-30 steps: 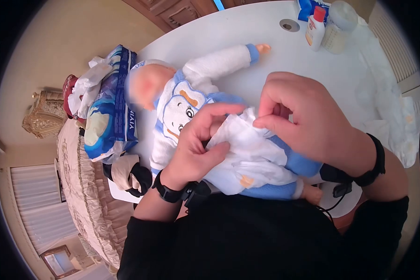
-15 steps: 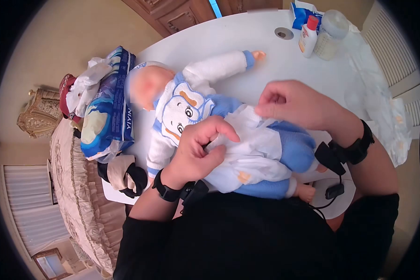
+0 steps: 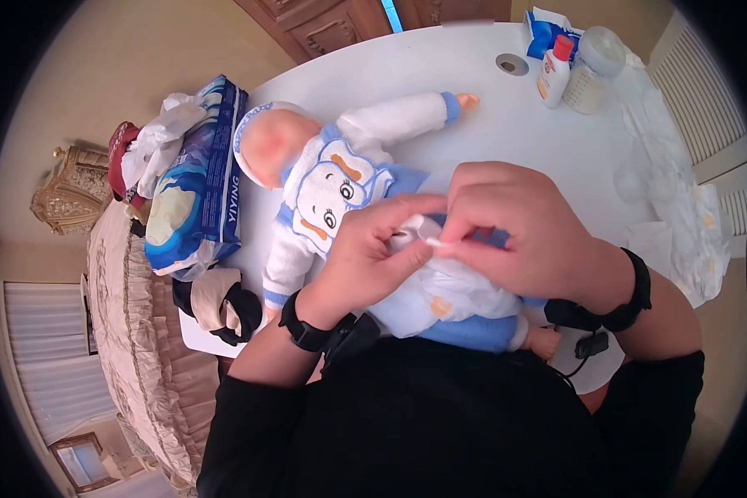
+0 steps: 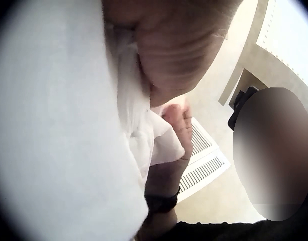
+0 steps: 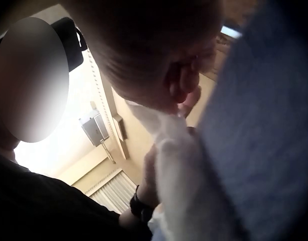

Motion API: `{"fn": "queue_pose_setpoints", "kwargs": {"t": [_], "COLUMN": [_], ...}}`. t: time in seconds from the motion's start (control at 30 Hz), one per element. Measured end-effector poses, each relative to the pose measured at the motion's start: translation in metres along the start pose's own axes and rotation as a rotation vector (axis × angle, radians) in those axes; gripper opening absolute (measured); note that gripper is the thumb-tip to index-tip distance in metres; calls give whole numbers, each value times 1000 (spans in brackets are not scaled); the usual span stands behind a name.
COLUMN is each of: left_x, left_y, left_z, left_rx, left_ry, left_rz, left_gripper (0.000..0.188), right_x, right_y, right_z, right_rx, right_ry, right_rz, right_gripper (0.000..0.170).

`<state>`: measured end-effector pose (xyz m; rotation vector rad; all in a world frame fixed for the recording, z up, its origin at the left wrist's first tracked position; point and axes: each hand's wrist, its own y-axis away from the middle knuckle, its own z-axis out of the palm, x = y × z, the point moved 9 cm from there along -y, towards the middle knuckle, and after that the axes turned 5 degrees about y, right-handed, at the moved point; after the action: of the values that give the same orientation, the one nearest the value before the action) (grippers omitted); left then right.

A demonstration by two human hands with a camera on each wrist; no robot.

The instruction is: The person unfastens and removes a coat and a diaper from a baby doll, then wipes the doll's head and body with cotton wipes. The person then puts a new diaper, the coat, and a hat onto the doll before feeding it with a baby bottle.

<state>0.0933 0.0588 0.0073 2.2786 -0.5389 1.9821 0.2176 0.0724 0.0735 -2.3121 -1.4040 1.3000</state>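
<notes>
A baby doll (image 3: 328,178) lies on its back on the white table (image 3: 465,62), dressed in a white and blue outfit with an animal face on the chest. Around its hips, over the blue trousers, is a white diaper (image 3: 465,286) with a small orange print. My right hand (image 3: 519,228) pinches the diaper's upper edge between thumb and forefinger. Close against it, my left hand (image 3: 369,249) holds the same edge, its thumb below and fingers above. In the right wrist view the bunched white diaper material (image 5: 169,130) shows just under the fingers.
A blue diaper pack (image 3: 195,191) stands beyond the doll's head, with dark and beige cloth (image 3: 220,303) near it. At the far right are a red-capped bottle (image 3: 554,73), a baby bottle (image 3: 593,70) and a blue packet (image 3: 544,31). White sheeting (image 3: 672,191) hangs over the right edge.
Both hands have come together at the diaper's upper edge. The left fingers, loose of the diaper half a second ago, now grip it. The right hand has moved left and down.
</notes>
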Motion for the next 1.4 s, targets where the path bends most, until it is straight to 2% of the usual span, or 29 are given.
{"fn": "queue_pose_setpoints", "kwargs": {"t": [0.03, 0.1, 0.17, 0.2, 0.27, 0.33, 0.4, 0.47, 0.5, 0.57, 0.6, 0.63, 0.67, 0.7, 0.73, 0.77, 0.8, 0.87, 0.9, 0.93, 1.0, 1.03, 1.07, 1.13, 1.17, 1.2, 1.27, 1.3, 1.4], "left_x": [9, 9, 20, 29, 38, 43, 43, 50, 53, 58, 64, 74, 73, 60, 45, 35, 34, 36, 40, 41, 34, 31, 25, 19, 32, 31, 51, 50, 41], "left_y": [0, 1, 1, 2, 7, 17, 26, 35, 39, 41, 42, 40, 42, 40, 41, 41, 42, 45, 47, 48, 51, 54, 57, 61, 63, 63, 70, 70, 73], "left_z": [6, 5, 3, 5, 4, 3, 7, 10, 15, 19, 23, 27, 27, 17, 7, 9, 7, 18, 19, 17, 13, 9, 6, -10, -11, -11, 14, 19, 61], "left_rx": [-90, -51, -11, -51, -87, -132, -166, -130, -206, -214, -228, -227, -217, -112, -13, -60, -62, -190, -191, -190, -186, -124, -119, -39, -27, -24, -180, -180, -392], "left_ry": [-118, -119, -121, -183, -246, -275, -213, -77, -88, -110, -141, -227, -225, -180, -132, 62, 70, 548, 597, 597, 466, 367, 368, -30, -213, -210, -611, -606, -793], "left_rz": [167, 211, 258, 277, 299, 318, 275, 255, 295, 307, 325, 313, 315, 196, 74, 23, 21, -112, -152, -145, -186, -167, -160, -61, 63, 66, 392, 394, 481], "left_gripper": [32, 24, 17, 16, 14, 13, 18, 23, 30, 34, 38, 52, 52, 57, 62, 62, 62, 53, 44, 44, 48, 37, 37, 25, 21, 21, 31, 31, 61], "right_x": [-7, -11, 12, 16, 46, 50, 53, 86, 92, 102, 99, 82, 64, 48, 25, 6, -5, -39, -40, -39, -33, -32, -31, -32, -29, -25, -19, -15, -6], "right_y": [-2, -4, -9, -11, -4, 0, 4, 9, 13, 21, 23, 18, 14, 14, 14, 17, 20, 24, 30, 34, 50, 58, 71, 94, 105, 116, 134, 140, 149], "right_z": [1, 4, -9, -11, -2, 11, 15, 19, 19, 11, 10, 0, -11, -13, -8, -1, 5, 19, 21, 19, 15, 5, -3, -13, -18, -21, -15, -13, -11], "right_rx": [-57, -113, 32, 32, -134, -133, -137, -251, -264, -321, -327, -239, -154, -164, -183, -197, -199, -266, -207, -209, -333, -335, -373, -415, -390, -363, -334, -286, -209], "right_ry": [-81, -159, -203, -200, -127, -84, -57, 66, 57, 376, 380, 361, 339, 341, 95, -151, -148, 137, 170, 176, 165, 170, 100, 33, 4, -26, -62, -97, -116], "right_rz": [-23, -47, 113, 110, 362, 260, 166, 398, 403, 440, 437, 375, 312, 308, 287, 269, 277, 84, 120, 115, 70, 63, 106, 149, 205, 263, 288, 322, 374], "right_gripper": [9, 10, 11, 11, 20, 20, 20, 22, 22, 21, 21, 25, 30, 30, 36, 42, 42, 57, 40, 40, 32, 32, 28, 23, 21, 18, 20, 20, 20]}}
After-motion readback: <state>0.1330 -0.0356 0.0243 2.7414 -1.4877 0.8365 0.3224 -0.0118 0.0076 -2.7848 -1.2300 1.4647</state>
